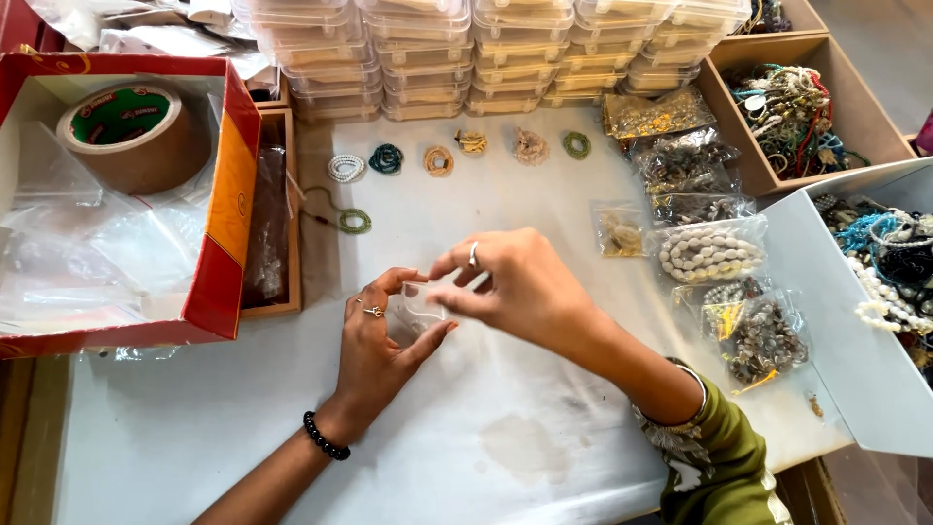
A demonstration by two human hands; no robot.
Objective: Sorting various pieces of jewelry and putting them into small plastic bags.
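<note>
Over the middle of a white table (505,428), both hands hold one small clear plastic box (424,303). My left hand (381,342), with a ring and a black bead wristband, cups the box from below and the left. My right hand (515,287), also ringed, pinches its top right edge with thumb and fingers. I cannot tell what the box contains. Beyond the hands lies a row of small bead bracelets: white (346,167), dark green (386,158), tan (438,160), and a green one (354,221) lying nearer.
Stacks of clear plastic boxes (486,53) line the far edge. A red cardboard box (228,194) at left holds brown tape (136,136) and clear bags. Bagged beads (709,253) lie at right, beside a wooden tray (855,117) and a white box (826,311) of bracelets.
</note>
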